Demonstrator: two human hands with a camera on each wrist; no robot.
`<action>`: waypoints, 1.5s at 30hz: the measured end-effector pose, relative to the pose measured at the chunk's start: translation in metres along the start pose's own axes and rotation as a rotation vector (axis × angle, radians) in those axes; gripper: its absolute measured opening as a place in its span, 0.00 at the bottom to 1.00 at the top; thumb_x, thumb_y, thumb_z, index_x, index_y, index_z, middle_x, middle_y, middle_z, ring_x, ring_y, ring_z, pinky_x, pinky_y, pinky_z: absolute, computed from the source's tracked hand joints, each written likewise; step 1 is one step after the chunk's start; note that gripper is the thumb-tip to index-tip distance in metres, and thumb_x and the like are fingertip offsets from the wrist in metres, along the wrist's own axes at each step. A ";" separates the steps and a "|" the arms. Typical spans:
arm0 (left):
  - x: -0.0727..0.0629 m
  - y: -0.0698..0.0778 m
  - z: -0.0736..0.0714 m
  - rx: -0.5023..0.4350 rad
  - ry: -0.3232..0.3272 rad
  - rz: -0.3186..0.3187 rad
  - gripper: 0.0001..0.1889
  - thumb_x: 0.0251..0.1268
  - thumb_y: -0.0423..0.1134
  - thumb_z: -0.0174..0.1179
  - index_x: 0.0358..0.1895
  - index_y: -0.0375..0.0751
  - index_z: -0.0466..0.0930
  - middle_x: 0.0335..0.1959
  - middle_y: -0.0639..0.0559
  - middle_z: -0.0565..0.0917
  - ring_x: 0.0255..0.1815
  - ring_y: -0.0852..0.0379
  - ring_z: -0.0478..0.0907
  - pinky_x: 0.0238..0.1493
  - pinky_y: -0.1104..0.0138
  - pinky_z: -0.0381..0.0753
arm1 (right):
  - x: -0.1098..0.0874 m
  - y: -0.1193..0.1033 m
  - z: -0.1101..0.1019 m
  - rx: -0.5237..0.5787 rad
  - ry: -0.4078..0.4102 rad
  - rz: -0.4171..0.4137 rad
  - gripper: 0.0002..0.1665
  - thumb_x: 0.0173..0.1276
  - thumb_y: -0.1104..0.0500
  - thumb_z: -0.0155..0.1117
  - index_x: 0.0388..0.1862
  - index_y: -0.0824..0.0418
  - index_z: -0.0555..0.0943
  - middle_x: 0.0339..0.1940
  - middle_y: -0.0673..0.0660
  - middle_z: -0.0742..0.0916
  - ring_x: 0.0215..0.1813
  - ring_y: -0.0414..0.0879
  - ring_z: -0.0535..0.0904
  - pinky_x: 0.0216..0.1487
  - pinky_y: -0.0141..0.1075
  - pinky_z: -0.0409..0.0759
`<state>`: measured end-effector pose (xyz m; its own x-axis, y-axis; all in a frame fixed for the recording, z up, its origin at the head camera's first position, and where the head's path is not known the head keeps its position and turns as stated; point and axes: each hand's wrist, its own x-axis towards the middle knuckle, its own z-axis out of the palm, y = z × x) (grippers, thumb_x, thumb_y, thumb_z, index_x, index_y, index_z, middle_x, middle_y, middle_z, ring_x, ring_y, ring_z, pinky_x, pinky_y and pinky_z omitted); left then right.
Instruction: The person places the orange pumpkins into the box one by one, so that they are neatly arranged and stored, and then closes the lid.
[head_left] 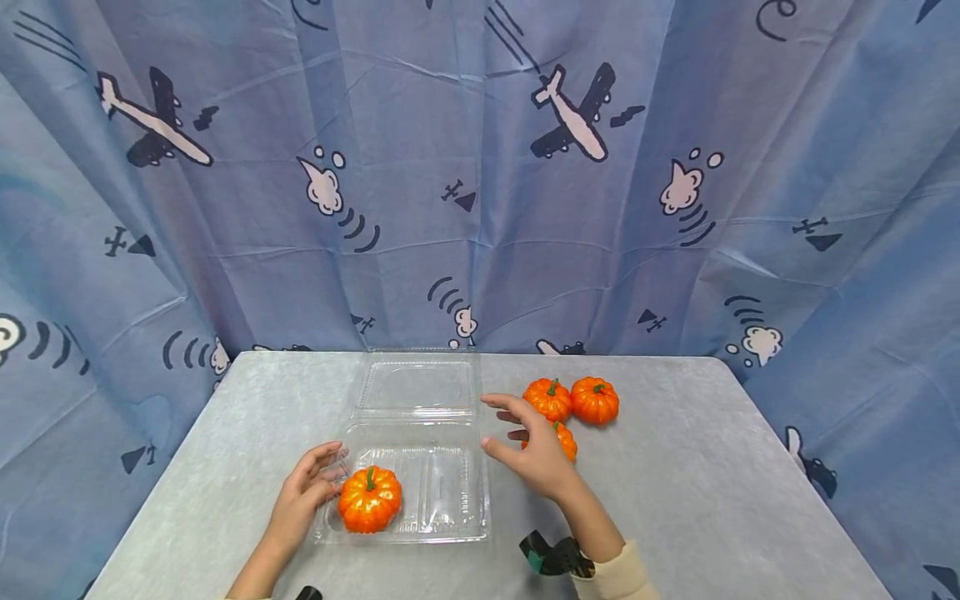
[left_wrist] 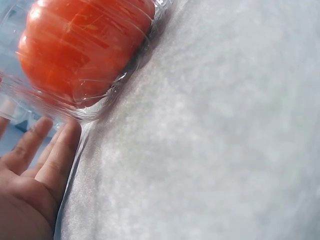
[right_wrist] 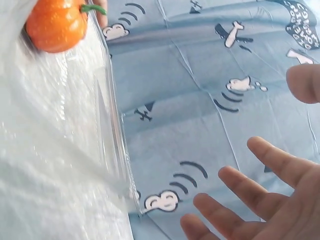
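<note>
A clear plastic clamshell box (head_left: 450,492) lies with its lid (head_left: 420,387) folded back on the table. One small orange pumpkin (head_left: 371,500) with a green stem sits in the left part of its base. At the box's left wall is my left hand (head_left: 303,492); its extended fingertips are right at the plastic in the left wrist view. My right hand (head_left: 536,450) is raised just right of the box, fingers spread and nothing held. Behind it are a partly hidden pumpkin (head_left: 566,442) and two more, a left one (head_left: 547,398) and a right one (head_left: 595,400).
The table (head_left: 712,500) has a pale grey covering. A blue curtain (head_left: 420,208) printed with airplanes hangs along its far edge. A dark strap (head_left: 555,554) is around my right wrist, below which a cream sleeve (head_left: 618,575) shows.
</note>
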<state>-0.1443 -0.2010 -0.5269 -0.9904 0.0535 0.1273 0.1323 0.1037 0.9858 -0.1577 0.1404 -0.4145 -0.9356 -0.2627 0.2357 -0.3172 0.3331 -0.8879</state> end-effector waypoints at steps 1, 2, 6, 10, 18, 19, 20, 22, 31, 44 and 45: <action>0.000 0.000 0.000 0.000 0.000 0.000 0.27 0.58 0.19 0.46 0.65 0.30 0.65 0.58 0.49 0.77 0.51 0.60 0.80 0.43 0.70 0.82 | -0.001 0.001 -0.002 0.006 0.013 0.005 0.27 0.61 0.60 0.65 0.61 0.55 0.76 0.63 0.60 0.79 0.61 0.60 0.75 0.54 0.48 0.76; 0.000 0.000 0.000 0.000 0.000 0.001 0.27 0.58 0.19 0.46 0.64 0.30 0.65 0.58 0.48 0.77 0.51 0.60 0.80 0.43 0.70 0.82 | -0.001 0.002 -0.005 0.007 0.025 0.008 0.27 0.61 0.60 0.65 0.61 0.55 0.76 0.63 0.60 0.79 0.61 0.60 0.75 0.54 0.49 0.75; -0.001 0.000 0.001 0.003 0.003 0.004 0.28 0.57 0.19 0.46 0.65 0.30 0.65 0.58 0.48 0.77 0.51 0.61 0.80 0.43 0.70 0.83 | -0.004 0.008 -0.014 0.007 0.075 0.019 0.26 0.61 0.62 0.65 0.60 0.57 0.77 0.62 0.60 0.80 0.61 0.59 0.75 0.54 0.52 0.76; -0.001 0.001 0.001 0.006 0.003 -0.001 0.28 0.57 0.20 0.46 0.65 0.31 0.65 0.59 0.46 0.76 0.51 0.61 0.80 0.43 0.70 0.83 | -0.008 0.016 -0.024 0.002 0.122 0.021 0.25 0.60 0.63 0.65 0.59 0.56 0.77 0.60 0.59 0.81 0.58 0.57 0.76 0.53 0.46 0.78; -0.001 0.000 0.001 0.004 -0.001 -0.001 0.28 0.57 0.20 0.46 0.65 0.30 0.64 0.59 0.46 0.77 0.51 0.61 0.80 0.43 0.70 0.83 | -0.019 0.030 -0.039 -0.018 0.232 0.079 0.25 0.61 0.63 0.64 0.59 0.62 0.77 0.57 0.59 0.83 0.57 0.58 0.77 0.51 0.40 0.78; -0.001 0.000 0.001 0.004 0.000 -0.001 0.28 0.57 0.20 0.46 0.65 0.30 0.65 0.59 0.46 0.76 0.51 0.61 0.80 0.43 0.70 0.83 | -0.020 0.031 -0.040 -0.026 0.245 0.086 0.24 0.61 0.63 0.64 0.59 0.62 0.77 0.57 0.60 0.82 0.57 0.58 0.77 0.51 0.40 0.78; -0.001 0.000 0.001 0.005 0.000 -0.001 0.29 0.56 0.20 0.46 0.65 0.30 0.65 0.59 0.44 0.76 0.51 0.61 0.80 0.43 0.70 0.83 | -0.021 0.032 -0.042 -0.036 0.256 0.095 0.24 0.61 0.64 0.64 0.58 0.62 0.77 0.58 0.60 0.82 0.57 0.58 0.77 0.51 0.41 0.78; -0.001 0.000 0.001 0.007 0.002 -0.001 0.29 0.56 0.19 0.46 0.65 0.30 0.65 0.59 0.42 0.75 0.51 0.61 0.80 0.43 0.70 0.83 | -0.022 0.035 -0.044 -0.051 0.277 0.112 0.25 0.61 0.64 0.65 0.59 0.62 0.77 0.58 0.60 0.82 0.58 0.59 0.76 0.52 0.42 0.78; -0.003 0.002 0.001 -0.008 0.000 0.021 0.28 0.56 0.19 0.46 0.65 0.29 0.65 0.58 0.46 0.76 0.50 0.62 0.80 0.43 0.70 0.83 | -0.027 0.058 -0.052 -0.076 0.299 0.200 0.25 0.64 0.61 0.64 0.60 0.65 0.75 0.60 0.64 0.80 0.60 0.60 0.75 0.52 0.37 0.76; 0.000 0.000 0.000 0.003 0.006 -0.014 0.29 0.57 0.20 0.44 0.65 0.29 0.64 0.62 0.33 0.72 0.50 0.60 0.81 0.44 0.70 0.82 | -0.026 0.095 -0.046 -0.043 0.323 0.290 0.23 0.64 0.60 0.64 0.58 0.64 0.76 0.59 0.65 0.80 0.60 0.60 0.76 0.63 0.52 0.73; 0.000 0.000 0.001 0.002 0.007 -0.020 0.29 0.57 0.20 0.44 0.66 0.30 0.64 0.62 0.31 0.71 0.51 0.59 0.80 0.44 0.70 0.82 | -0.026 0.097 -0.045 -0.051 0.325 0.288 0.23 0.64 0.60 0.64 0.58 0.64 0.76 0.59 0.65 0.80 0.61 0.60 0.75 0.63 0.52 0.73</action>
<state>-0.1445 -0.2005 -0.5271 -0.9931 0.0440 0.1086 0.1127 0.1070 0.9878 -0.1712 0.2204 -0.4887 -0.9846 0.1433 0.1003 -0.0355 0.3976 -0.9169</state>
